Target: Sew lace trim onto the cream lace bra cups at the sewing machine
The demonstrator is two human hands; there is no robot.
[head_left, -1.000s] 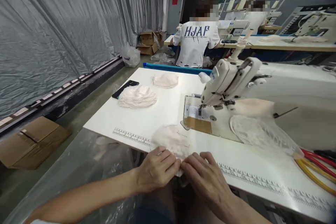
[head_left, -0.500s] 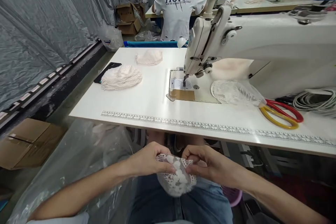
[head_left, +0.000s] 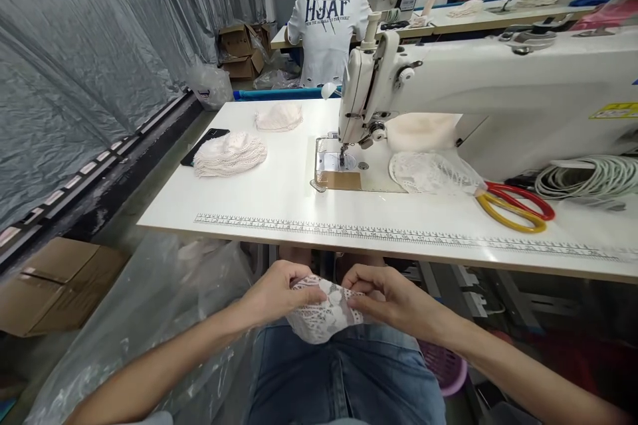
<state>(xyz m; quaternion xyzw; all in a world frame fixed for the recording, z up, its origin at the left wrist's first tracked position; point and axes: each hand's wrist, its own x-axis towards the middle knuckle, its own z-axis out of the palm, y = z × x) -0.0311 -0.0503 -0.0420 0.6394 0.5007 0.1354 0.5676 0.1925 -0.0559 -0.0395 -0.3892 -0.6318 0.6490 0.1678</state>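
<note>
Over my lap I hold a cup-shaped piece of white lace fabric (head_left: 323,315), its rim pinched between both hands. My left hand (head_left: 279,292) is closed on the left side of the rim, thumb on the near face. On the right side, my right hand (head_left: 381,295) pinches the edge between thumb and fingers. Both hands are in front of the table edge, below its top. The sewing machine (head_left: 366,93) stands beyond them, with no fabric under its needle. A stack of pale lace pieces (head_left: 232,154) lies at the table's left, partly on a black phone (head_left: 202,141).
Another pale pile (head_left: 279,117) lies farther back on the table (head_left: 249,202). Red and yellow-handled scissors (head_left: 518,206) rest at right beside white lace (head_left: 428,171). Clear plastic sheeting (head_left: 149,332) and a cardboard box (head_left: 54,285) are at left. A co-worker (head_left: 326,26) sits ahead.
Both hands have drawn the lace piece off the table edge to above my lap. Its patterned lace face now shows, and it has lifted slightly since half a second ago. The view has shifted.
</note>
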